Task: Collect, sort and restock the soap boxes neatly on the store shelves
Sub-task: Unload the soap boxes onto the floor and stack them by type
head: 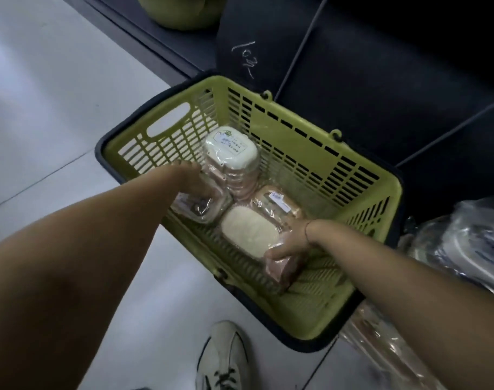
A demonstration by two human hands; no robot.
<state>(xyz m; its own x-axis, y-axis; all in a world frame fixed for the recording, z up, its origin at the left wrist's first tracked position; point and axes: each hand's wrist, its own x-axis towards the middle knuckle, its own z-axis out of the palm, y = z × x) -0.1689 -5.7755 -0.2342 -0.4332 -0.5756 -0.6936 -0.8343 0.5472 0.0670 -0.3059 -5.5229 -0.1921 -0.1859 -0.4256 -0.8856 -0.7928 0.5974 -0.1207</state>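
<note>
While one pale shoe [222, 358] stands planted on the tiled floor [43, 108], both arms go down into the green basket [310, 329] sitting on that floor, and this is the collecting step, no question.

Right hand [289, 244] first: thumb on top, fingers curled under, pinching the end of a pink soap pack [281, 270] that lies by the basket's near wall. Just beside it, touching, rests a white soap box [250, 235], flat on the basket bottom.

Left hand [196, 181] a bit farther in: fingers curled over a clear-wrapped box [202, 208] against the left wall, though exactly how the fingertips sit is hidden under the glare of the plastic. Behind that, a stack of soap boxes [231, 161] stands upright with a white one on top, and a tan soap box [279, 204] lies to its right.

Beyond the basket sits the dark shelf [380, 80], looking bare here. Off to the right, a plastic-wrapped bundle [465, 243] lies on the floor.

Next up, by the look of it: lift both packs clear of the rim without knocking that stack, then sort by kind and set them square on the shelf. Slippery wrap, so a firm hold is needed.
</note>
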